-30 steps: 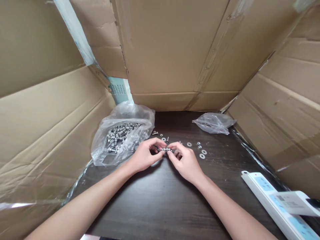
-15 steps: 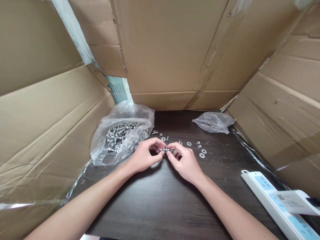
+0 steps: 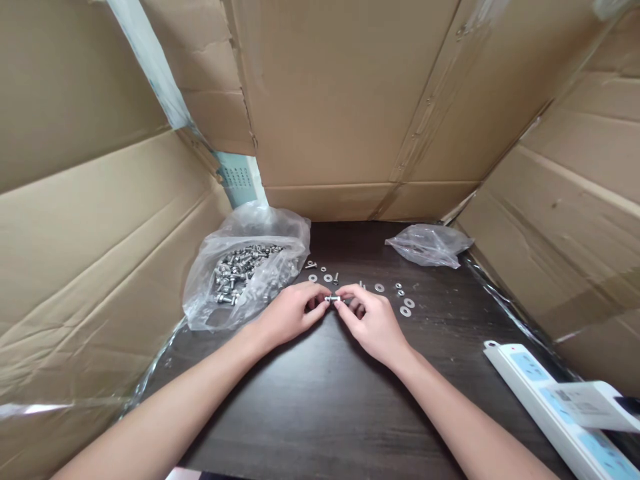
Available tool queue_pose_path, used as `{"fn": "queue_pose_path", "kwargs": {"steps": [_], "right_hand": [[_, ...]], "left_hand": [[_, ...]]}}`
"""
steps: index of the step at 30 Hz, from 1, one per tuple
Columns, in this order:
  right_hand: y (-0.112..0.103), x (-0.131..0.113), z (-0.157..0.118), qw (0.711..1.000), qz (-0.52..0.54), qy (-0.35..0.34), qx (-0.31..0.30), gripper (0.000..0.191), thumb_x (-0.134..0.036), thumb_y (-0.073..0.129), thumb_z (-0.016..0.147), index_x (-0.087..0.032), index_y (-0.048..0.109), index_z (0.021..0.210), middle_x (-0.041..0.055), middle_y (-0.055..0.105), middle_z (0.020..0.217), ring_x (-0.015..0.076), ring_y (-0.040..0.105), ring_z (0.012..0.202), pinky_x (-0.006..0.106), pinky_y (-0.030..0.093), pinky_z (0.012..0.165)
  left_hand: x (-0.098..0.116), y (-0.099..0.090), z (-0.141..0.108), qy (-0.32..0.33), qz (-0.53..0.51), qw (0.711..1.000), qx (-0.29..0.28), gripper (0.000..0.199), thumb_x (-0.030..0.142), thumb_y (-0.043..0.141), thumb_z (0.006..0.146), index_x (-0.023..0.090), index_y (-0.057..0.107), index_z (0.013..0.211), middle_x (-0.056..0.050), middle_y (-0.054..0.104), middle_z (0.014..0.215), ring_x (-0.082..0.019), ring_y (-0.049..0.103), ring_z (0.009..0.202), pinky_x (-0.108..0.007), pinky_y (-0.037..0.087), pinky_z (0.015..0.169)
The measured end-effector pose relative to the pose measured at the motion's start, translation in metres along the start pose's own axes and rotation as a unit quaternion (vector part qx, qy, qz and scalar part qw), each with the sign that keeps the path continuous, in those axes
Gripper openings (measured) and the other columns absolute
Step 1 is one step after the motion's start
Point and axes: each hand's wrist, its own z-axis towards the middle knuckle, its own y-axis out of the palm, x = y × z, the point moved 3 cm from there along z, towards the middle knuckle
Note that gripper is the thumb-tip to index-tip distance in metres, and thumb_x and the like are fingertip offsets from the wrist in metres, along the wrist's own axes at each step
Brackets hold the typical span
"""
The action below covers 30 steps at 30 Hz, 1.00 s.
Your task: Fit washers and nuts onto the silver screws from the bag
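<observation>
Between my two hands, just above the dark table, a small silver bolt (image 3: 333,299) lies sideways. My left hand (image 3: 299,309) pinches its left end between thumb and forefinger. At the other end, the thumb and fingertips of my right hand (image 3: 369,319) close on it. Small rings, seemingly washers or a nut, sit on the bolt, too small to tell apart. Beyond my fingers lie loose flat washers (image 3: 379,288), small nuts (image 3: 399,286) and a few bolts (image 3: 336,277). One bolt is partly hidden behind my right hand.
A clear plastic bag (image 3: 200,293) full of bolts (image 3: 240,267) stands at the left. Another crumpled clear bag (image 3: 429,244) lies at the back right. A white power strip (image 3: 533,380) runs along the right side. Cardboard walls (image 3: 360,100) enclose the table (image 3: 300,413).
My left fingers have straightened and drawn in closer around the bolt's end, uncovering a washer behind them. My right hand stays nearly still. The view has shifted slightly.
</observation>
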Motion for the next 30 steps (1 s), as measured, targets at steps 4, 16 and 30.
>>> {"fn": "queue_pose_path", "kwargs": {"steps": [4, 16, 30], "right_hand": [[0.0004, -0.0005, 0.0000, 1.000, 0.003, -0.003, 0.000, 0.015, -0.029, 0.060, 0.093, -0.019, 0.070, 0.098, 0.0016, 0.071, 0.074, 0.0133, 0.059, 0.055, 0.026, 0.050, 0.058], [0.0011, -0.0058, -0.0016, 1.000, 0.019, -0.013, -0.008, 0.017, -0.027, 0.061, 0.091, -0.019, 0.073, 0.100, 0.0015, 0.071, 0.072, 0.0138, 0.060, 0.056, 0.026, 0.050, 0.057], [0.0050, -0.0019, -0.0036, 0.998, 0.028, -0.028, -0.051, 0.015, -0.028, 0.055, 0.099, -0.019, 0.067, 0.099, 0.0033, 0.072, 0.084, 0.0144, 0.062, 0.067, 0.027, 0.047, 0.062]], "left_hand": [[0.0014, 0.0008, -0.0015, -0.016, 0.035, 0.999, -0.021, 0.019, 0.029, 0.052, 0.099, 0.018, 0.066, 0.107, -0.006, 0.071, 0.092, -0.018, 0.063, 0.078, -0.029, 0.047, 0.073], [0.0055, -0.0002, -0.0036, 0.005, 0.055, 0.997, -0.055, 0.024, 0.032, 0.038, 0.106, 0.019, 0.057, 0.099, -0.007, 0.069, 0.096, -0.020, 0.063, 0.082, -0.031, 0.044, 0.075], [0.0017, -0.0018, -0.0036, 0.025, 0.035, 0.998, -0.049, 0.024, 0.034, 0.042, 0.106, 0.019, 0.061, 0.103, -0.004, 0.069, 0.098, -0.018, 0.063, 0.085, -0.029, 0.045, 0.077]]}}
